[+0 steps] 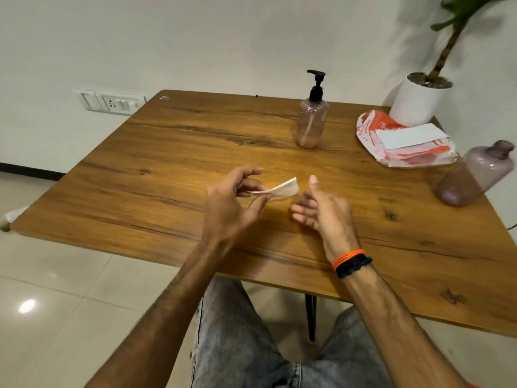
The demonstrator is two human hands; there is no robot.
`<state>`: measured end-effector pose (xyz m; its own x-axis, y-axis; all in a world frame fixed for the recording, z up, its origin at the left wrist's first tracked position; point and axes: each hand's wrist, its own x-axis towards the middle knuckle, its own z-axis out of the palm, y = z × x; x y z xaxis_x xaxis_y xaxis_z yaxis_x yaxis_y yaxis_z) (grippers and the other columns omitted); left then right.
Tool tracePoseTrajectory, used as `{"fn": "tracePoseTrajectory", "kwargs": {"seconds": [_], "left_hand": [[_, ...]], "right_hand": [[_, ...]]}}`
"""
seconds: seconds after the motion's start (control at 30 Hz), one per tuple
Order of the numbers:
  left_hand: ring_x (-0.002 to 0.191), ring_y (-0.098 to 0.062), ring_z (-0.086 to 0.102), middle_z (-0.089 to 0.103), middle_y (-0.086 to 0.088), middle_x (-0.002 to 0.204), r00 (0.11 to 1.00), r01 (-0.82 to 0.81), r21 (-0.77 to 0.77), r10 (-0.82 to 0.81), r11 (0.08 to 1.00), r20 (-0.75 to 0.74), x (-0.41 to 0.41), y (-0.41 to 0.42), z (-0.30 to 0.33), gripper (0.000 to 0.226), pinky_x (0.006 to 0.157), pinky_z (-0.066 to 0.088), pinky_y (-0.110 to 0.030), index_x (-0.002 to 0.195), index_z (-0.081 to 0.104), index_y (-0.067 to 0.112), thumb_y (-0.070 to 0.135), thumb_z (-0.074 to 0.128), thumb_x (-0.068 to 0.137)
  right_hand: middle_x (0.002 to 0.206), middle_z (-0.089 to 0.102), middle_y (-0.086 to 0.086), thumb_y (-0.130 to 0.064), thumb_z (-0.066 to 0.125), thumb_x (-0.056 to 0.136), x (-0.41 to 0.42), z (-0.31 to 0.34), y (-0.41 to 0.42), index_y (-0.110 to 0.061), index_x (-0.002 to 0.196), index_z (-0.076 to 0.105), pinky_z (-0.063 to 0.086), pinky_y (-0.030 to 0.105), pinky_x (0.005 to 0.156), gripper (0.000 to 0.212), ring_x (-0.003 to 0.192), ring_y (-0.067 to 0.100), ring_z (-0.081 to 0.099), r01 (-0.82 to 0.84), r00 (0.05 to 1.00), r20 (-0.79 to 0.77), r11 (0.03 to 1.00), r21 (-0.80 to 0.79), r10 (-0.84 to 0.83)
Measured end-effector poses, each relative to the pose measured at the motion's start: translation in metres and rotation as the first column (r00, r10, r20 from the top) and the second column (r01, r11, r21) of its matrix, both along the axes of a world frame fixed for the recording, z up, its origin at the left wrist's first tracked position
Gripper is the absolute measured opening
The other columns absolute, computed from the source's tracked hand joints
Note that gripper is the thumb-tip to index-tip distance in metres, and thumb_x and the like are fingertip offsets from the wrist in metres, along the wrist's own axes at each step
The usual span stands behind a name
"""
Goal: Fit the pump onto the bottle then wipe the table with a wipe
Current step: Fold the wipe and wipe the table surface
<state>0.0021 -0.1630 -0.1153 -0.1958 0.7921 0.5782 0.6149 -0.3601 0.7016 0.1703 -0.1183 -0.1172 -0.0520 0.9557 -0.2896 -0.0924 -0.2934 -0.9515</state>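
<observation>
Wipe (281, 189) was pinched in left hand (232, 203) over desk (167, 152), right hand (321, 208) beside it loosely open, holding nothing, pump (316, 85) fitted on bottle (312, 121) beyond the wipe.

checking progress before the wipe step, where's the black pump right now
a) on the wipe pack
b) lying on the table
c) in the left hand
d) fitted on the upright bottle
d, the pump sits on the neck of the upright bottle at the table's far side.

Warm brown table (167, 141) with dark grain streaks. Black pump (316, 84) tops a pinkish clear bottle (312, 121). White wipe (282, 189); orange-and-white packet (391, 147).
</observation>
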Motion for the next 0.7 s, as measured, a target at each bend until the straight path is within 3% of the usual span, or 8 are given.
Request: {"fn": "tracePoseTrajectory", "kwargs": {"seconds": [0.13, 0.2, 0.33, 0.4, 0.47, 0.53, 0.6, 0.7], "left_hand": [[0.093, -0.015, 0.069, 0.075, 0.009, 0.091, 0.954, 0.062, 0.148, -0.015, 0.987, -0.300, 0.009, 0.001, -0.004, 0.039, 0.082, 0.054, -0.037, 0.114, 0.066, 0.009, 0.008, 0.076, 0.076], [0.097, -0.018, 0.068, 0.075, 0.008, 0.094, 0.929, 0.106, 0.146, -0.046, 0.984, -0.366, 0.009, 0.002, -0.006, 0.043, 0.081, 0.054, -0.039, 0.117, 0.066, 0.008, 0.005, 0.074, 0.075], [0.116, -0.017, 0.062, 0.070, 0.001, 0.117, 0.922, 0.098, 0.040, -0.076, 0.994, -0.380, -0.003, 0.009, -0.006, 0.063, 0.098, 0.050, -0.035, 0.131, 0.052, 0.006, 0.014, 0.078, 0.075], [0.125, -0.015, 0.055, 0.062, -0.002, 0.132, 0.937, 0.030, -0.102, -0.063, 0.994, -0.343, -0.015, 0.013, -0.006, 0.067, 0.105, 0.044, -0.032, 0.137, 0.047, 0.009, 0.022, 0.077, 0.079], [0.128, -0.016, 0.050, 0.055, -0.003, 0.139, 0.948, -0.073, -0.251, -0.011, 0.965, -0.317, -0.032, 0.017, -0.009, 0.059, 0.106, 0.039, -0.029, 0.141, 0.045, 0.013, 0.027, 0.068, 0.088], [0.129, -0.021, 0.048, 0.053, -0.006, 0.140, 0.945, -0.146, -0.359, 0.023, 0.922, -0.326, -0.050, 0.021, -0.012, 0.051, 0.104, 0.036, -0.028, 0.140, 0.046, 0.013, 0.027, 0.060, 0.093], [0.134, -0.026, 0.044, 0.050, -0.011, 0.143, 0.924, -0.199, -0.428, 0.023, 0.882, -0.383, -0.065, 0.025, -0.017, 0.046, 0.112, 0.033, -0.035, 0.138, 0.048, 0.008, 0.024, 0.055, 0.096], [0.144, -0.027, 0.031, 0.039, -0.010, 0.153, 0.905, -0.245, -0.494, 0.013, 0.834, -0.426, -0.078, 0.028, -0.024, 0.045, 0.119, 0.023, -0.041, 0.141, 0.047, 0.007, 0.024, 0.048, 0.099]], "right_hand": [[0.100, 0.073, 0.020, -0.040, 0.062, 0.088, 0.007, 0.012, 0.001, -0.004, 0.106, 0.063, 0.061, 0.034, 0.074, 0.040, 0.086, 0.027, 0.072, -0.328, 0.871, -0.461, 0.899, -0.290, 0.169], [0.098, 0.073, 0.015, -0.020, 0.064, 0.088, 0.006, 0.012, 0.004, -0.008, 0.104, 0.065, 0.061, 0.033, 0.072, 0.021, 0.085, 0.025, 0.071, -0.303, 0.864, -0.486, 0.906, -0.294, 0.132], [0.104, 0.071, 0.013, -0.002, 0.059, 0.090, 0.006, 0.010, 0.017, -0.006, 0.111, 0.061, 0.059, 0.037, 0.074, 0.022, 0.095, 0.026, 0.068, -0.196, 0.901, -0.427, 0.950, -0.244, 0.077], [0.092, 0.073, 0.004, -0.004, 0.062, 0.089, 0.007, 0.013, 0.028, -0.010, 0.100, 0.065, 0.059, 0.035, 0.072, 0.013, 0.085, 0.019, 0.070, -0.114, 0.959, -0.276, 0.982, -0.152, 0.068], [0.088, 0.074, -0.002, -0.011, 0.065, 0.088, 0.008, 0.015, 0.043, -0.014, 0.088, 0.070, 0.058, 0.034, 0.074, 0.006, 0.081, 0.013, 0.070, -0.020, 0.998, 0.068, 0.998, 0.051, 0.017], [0.090, 0.075, -0.001, -0.017, 0.065, 0.087, 0.006, 0.015, 0.058, -0.014, 0.087, 0.073, 0.056, 0.034, 0.076, 0.009, 0.084, 0.017, 0.069, -0.029, 0.889, 0.439, 0.942, 0.334, -0.128], [0.094, 0.076, 0.003, -0.017, 0.060, 0.086, 0.000, 0.015, 0.073, -0.018, 0.098, 0.074, 0.053, 0.032, 0.077, 0.019, 0.087, 0.025, 0.068, -0.165, 0.729, 0.635, 0.834, 0.527, -0.256], [0.096, 0.074, 0.012, -0.012, 0.053, 0.083, -0.013, 0.013, 0.097, -0.031, 0.112, 0.069, 0.056, 0.038, 0.076, 0.038, 0.088, 0.036, 0.067, -0.381, 0.507, 0.796, 0.743, 0.550, -0.330]]}}
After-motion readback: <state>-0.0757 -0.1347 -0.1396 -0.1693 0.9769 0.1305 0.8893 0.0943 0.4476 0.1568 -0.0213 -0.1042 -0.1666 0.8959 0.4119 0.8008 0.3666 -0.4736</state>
